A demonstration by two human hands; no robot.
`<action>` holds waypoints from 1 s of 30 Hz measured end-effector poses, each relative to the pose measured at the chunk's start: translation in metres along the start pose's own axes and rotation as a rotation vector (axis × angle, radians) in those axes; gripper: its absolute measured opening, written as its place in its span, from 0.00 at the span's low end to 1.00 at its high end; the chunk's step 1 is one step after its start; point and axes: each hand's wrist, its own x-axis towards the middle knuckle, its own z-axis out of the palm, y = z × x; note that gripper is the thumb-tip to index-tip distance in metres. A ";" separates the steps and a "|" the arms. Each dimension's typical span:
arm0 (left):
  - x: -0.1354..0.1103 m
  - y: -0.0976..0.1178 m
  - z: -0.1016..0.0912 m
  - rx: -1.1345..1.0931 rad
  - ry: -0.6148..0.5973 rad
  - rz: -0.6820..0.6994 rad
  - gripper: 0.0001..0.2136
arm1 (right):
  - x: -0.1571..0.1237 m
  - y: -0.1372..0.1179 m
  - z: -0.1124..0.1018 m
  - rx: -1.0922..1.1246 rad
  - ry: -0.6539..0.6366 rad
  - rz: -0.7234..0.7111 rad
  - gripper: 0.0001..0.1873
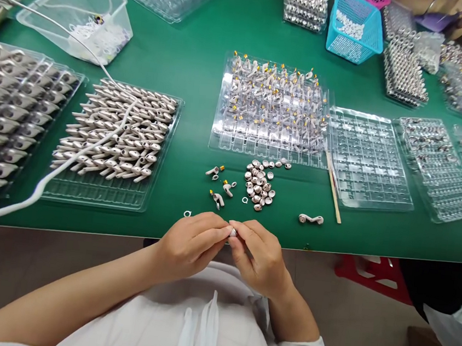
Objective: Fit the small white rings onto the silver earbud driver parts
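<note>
My left hand (194, 242) and my right hand (258, 256) meet at the table's front edge. Between their fingertips they pinch a small pale earbud part (233, 232), mostly covered by the fingers. Just beyond lie a few loose earbud stems (217, 198) with yellow tips. Beside them is a pile of round earbud caps (259, 182). A small white ring (187, 213) rests near my left hand, and another ring (245, 200) lies by the caps. To the right sits a joined earbud piece (311, 219).
Trays of earbud shells (115, 128) stand at left, crossed by a white cable (88, 155). A tray of yellow-tipped parts (273, 103) is ahead, with a clear tray (370, 160) and wooden stick (334, 189) to its right. A plastic tub (120, 32) and blue basket (354, 43) stand farther back.
</note>
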 end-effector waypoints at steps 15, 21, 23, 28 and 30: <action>-0.003 -0.002 0.002 0.028 -0.041 -0.026 0.10 | 0.000 0.002 0.005 0.064 0.009 0.044 0.17; -0.002 0.001 0.004 0.130 -0.085 -0.014 0.09 | -0.004 -0.002 0.013 -0.114 0.068 -0.020 0.18; -0.001 0.001 0.005 0.176 -0.086 0.000 0.08 | -0.005 -0.002 0.016 -0.159 0.074 -0.029 0.18; 0.003 0.003 0.004 0.257 -0.092 0.022 0.08 | -0.004 -0.004 0.018 -0.212 0.064 -0.030 0.17; 0.005 0.004 0.002 0.269 -0.091 0.014 0.09 | -0.003 -0.006 0.017 -0.213 0.043 -0.023 0.16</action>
